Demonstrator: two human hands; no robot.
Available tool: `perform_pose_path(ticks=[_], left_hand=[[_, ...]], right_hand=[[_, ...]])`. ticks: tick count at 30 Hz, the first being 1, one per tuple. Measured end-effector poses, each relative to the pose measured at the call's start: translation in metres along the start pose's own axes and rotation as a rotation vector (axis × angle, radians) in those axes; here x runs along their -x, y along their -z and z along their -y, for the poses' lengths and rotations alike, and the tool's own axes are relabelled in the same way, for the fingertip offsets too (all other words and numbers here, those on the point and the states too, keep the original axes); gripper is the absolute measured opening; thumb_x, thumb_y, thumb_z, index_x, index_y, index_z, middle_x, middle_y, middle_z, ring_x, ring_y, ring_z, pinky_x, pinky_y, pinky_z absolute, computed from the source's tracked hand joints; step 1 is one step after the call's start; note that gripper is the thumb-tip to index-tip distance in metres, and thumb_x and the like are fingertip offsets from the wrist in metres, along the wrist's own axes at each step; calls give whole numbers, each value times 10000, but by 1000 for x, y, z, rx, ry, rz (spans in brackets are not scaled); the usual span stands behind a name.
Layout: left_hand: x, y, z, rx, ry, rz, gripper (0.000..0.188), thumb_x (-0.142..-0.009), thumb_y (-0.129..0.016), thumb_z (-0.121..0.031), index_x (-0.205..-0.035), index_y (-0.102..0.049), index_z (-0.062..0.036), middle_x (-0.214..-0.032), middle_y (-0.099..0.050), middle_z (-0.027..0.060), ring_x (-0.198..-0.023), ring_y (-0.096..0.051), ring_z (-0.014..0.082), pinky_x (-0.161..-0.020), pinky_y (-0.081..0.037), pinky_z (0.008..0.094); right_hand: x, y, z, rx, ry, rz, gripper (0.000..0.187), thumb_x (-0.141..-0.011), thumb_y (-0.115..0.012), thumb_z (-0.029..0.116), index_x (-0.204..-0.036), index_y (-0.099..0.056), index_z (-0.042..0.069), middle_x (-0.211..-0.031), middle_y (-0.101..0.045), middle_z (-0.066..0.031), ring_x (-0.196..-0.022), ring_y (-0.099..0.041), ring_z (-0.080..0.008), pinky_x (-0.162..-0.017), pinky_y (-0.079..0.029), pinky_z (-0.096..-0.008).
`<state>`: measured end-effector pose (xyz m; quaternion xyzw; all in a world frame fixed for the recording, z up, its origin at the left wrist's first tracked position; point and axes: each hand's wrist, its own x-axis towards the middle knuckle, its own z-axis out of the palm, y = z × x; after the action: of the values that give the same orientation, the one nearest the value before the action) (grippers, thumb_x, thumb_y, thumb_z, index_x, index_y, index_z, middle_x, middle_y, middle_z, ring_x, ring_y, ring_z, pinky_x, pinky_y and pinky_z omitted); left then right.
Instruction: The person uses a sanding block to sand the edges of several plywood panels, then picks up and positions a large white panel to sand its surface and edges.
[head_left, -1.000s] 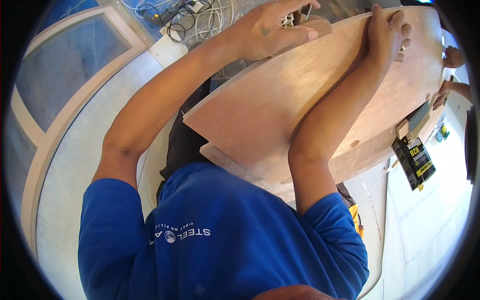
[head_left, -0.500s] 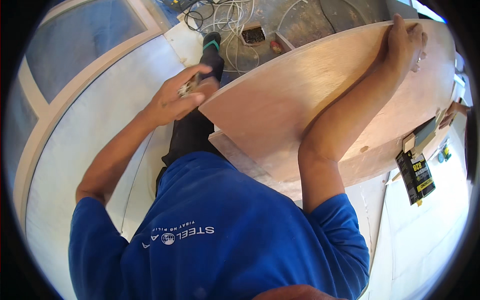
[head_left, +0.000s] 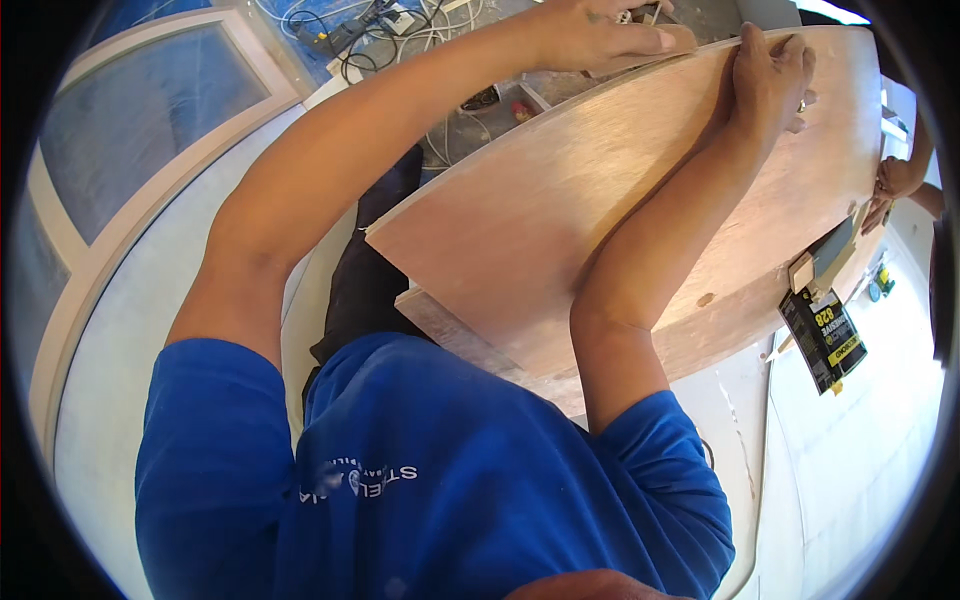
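Observation:
A large, curved plywood panel (head_left: 520, 230) slants across my front, its long bowed edge on the far side. My left hand (head_left: 605, 38) is at that far edge, fingers closed around a small, folded brownish piece that looks like sandpaper; most of it is hidden by the fingers. Farther right, my right hand (head_left: 772, 85) grips the panel near the same edge, and the right forearm lies across the plywood's face. A second board (head_left: 470, 330) shows beneath the panel on my side.
Tangled cables and a power strip (head_left: 355, 30) lie at the far left. A framed panel (head_left: 150, 120) stands left. At right are another person's hands (head_left: 895, 185), a small wood block (head_left: 802, 270) and a black-and-yellow packet (head_left: 822, 335).
My left hand has moved right and away from me, from the panel's left corner along its bowed edge. The right hand keeps its hold; the view has shifted slightly.

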<state>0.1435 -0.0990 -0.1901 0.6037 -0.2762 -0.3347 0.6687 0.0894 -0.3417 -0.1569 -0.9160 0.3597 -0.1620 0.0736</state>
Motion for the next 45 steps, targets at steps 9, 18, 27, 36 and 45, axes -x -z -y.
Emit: perform_pose_path(ticks=[9,18,27,36,45], left_hand=[[87,20,-37,-218,133,10,543,-977,-658,-355,-1420,-543,-62,-1115,-620,70,-984,-579,147,-914,-476,312],[238,59,-73,-135,618,-61,637,-929,-725,-406,-1437,-552,-63,-1122,-618,55,-945,-567,150,-877,-479,299],[286,145,-52,-287,696,-194,585,-988,-631,-431,-1442,-557,-71,-1020,-593,44,-981,-574,170,-915,-475,297],[-41,5,8,-122,113,-127,537,-984,-669,-381,-1420,-578,-82,-1119,-616,68,-1004,-588,147,-849,-505,291],[-207,-78,10,119,63,-65,454,-976,-657,-313,-1303,-585,-7,-935,-609,54,-830,-572,130,-689,-498,308]], right_hand=[[0,-4,-6,19,-35,-5,741,-782,-722,555,-1393,-610,151,-1600,-429,-135,-1487,-269,-569,-1146,-144,-776],[-1,8,4,90,-74,46,773,-841,-684,573,-1472,-572,141,-1648,-368,-137,-1510,-298,-473,-1190,-147,-716],[-10,-1,-6,73,-10,6,858,-770,-751,630,-1417,-623,81,-1588,-462,-137,-1462,-408,-422,-1187,-208,-698],[19,13,28,-32,-95,-16,551,-1023,-493,464,-1459,-557,133,-1623,-417,-110,-1503,-252,-530,-1151,-119,-758],[24,22,23,-87,-170,-30,476,-1034,-481,212,-1469,-530,25,-1629,-409,-94,-1526,-262,-457,-1196,-90,-691]])
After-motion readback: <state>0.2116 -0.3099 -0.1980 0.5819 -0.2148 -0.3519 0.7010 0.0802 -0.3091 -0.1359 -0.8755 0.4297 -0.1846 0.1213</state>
